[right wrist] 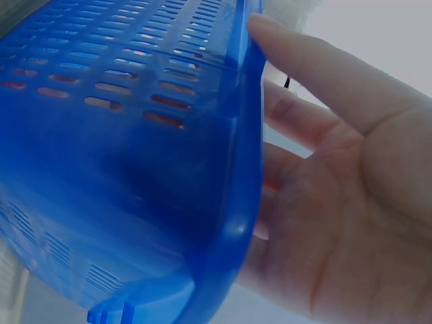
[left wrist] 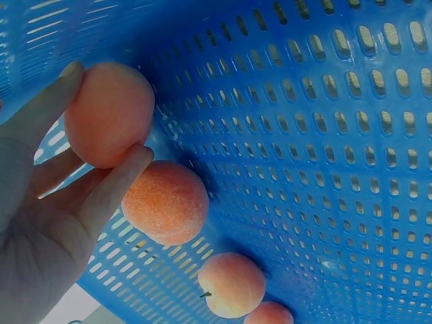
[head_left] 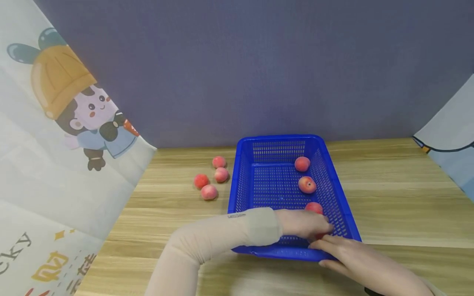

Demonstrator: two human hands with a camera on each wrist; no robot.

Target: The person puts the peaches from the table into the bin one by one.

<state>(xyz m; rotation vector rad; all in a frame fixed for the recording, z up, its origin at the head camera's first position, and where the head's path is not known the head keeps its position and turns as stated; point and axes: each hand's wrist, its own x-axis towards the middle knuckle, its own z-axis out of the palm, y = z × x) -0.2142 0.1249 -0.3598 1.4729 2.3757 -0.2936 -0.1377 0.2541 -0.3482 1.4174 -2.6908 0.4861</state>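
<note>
A blue plastic basket [head_left: 289,251] with slotted walls stands on the wooden table. Inside its near right corner, my left hand [head_left: 307,223] holds a peach [left wrist: 110,115] between thumb and fingers. Right beside that fruit lies another peach [left wrist: 165,202], with a fingertip close against it. More peaches [head_left: 307,185] line the basket's right side, one showing its stem end. My right hand [head_left: 355,257] grips the rim at the near right corner, fingers over the inside and thumb outside. In the right wrist view, the rim hides part of those fingers.
Left of the basket, several loose peaches [head_left: 209,192] lie grouped on the wooden table [head_left: 166,230]. A dark grey-blue panel [head_left: 259,70] rises behind the table. Along the left hangs a white sheet [head_left: 33,176] printed with a cartoon figure.
</note>
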